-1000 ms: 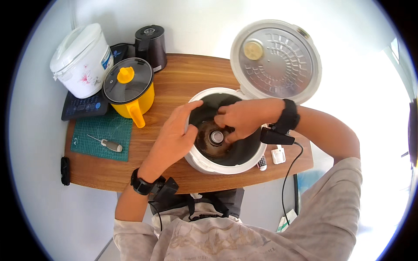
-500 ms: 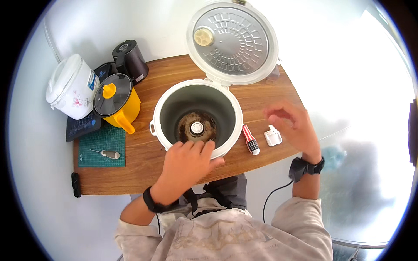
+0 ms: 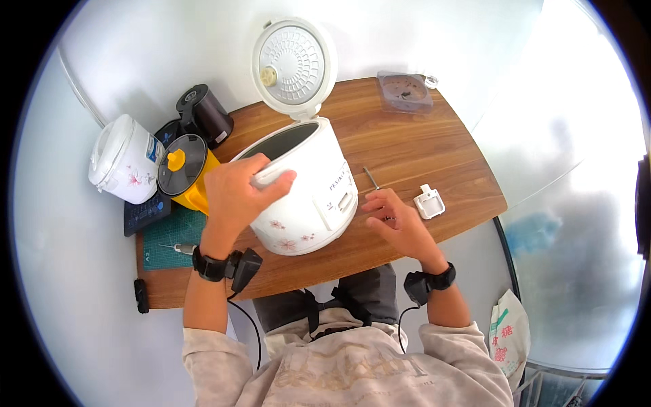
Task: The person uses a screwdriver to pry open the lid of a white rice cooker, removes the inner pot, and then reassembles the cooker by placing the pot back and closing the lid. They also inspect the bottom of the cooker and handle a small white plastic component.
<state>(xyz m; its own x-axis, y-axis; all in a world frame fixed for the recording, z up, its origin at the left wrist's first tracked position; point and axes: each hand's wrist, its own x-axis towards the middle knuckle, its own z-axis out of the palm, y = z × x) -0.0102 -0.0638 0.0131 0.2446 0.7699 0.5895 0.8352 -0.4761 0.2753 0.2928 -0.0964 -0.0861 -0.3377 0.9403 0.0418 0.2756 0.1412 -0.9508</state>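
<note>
A white rice cooker [image 3: 305, 197] with a flower print stands tilted on the wooden table, its hinged lid [image 3: 293, 64] swung up behind it. My left hand [image 3: 237, 193] grips its near left rim, fingers over the edge and thumb along the outside. To the right of the cooker, my right hand [image 3: 397, 220] curls its fingers and thumb around the handle of a screwdriver [image 3: 369, 176]. The hand covers most of that handle; the metal shaft points away from me. A small white plastic part [image 3: 429, 202] lies just right of this hand.
At the left stand a yellow pot [image 3: 196, 193] with a dark lid, a second white rice cooker [image 3: 129, 163] and a dark kettle [image 3: 207, 115]. A green cutting mat [image 3: 159, 234] carries another screwdriver [image 3: 180, 249]. A clear plastic tray [image 3: 405, 91] sits at the far right.
The rice cooker has tipped and turned, so its outer front now shows instead of its inside. My left hand moved left along the rim. My right hand came down onto the screwdriver.
</note>
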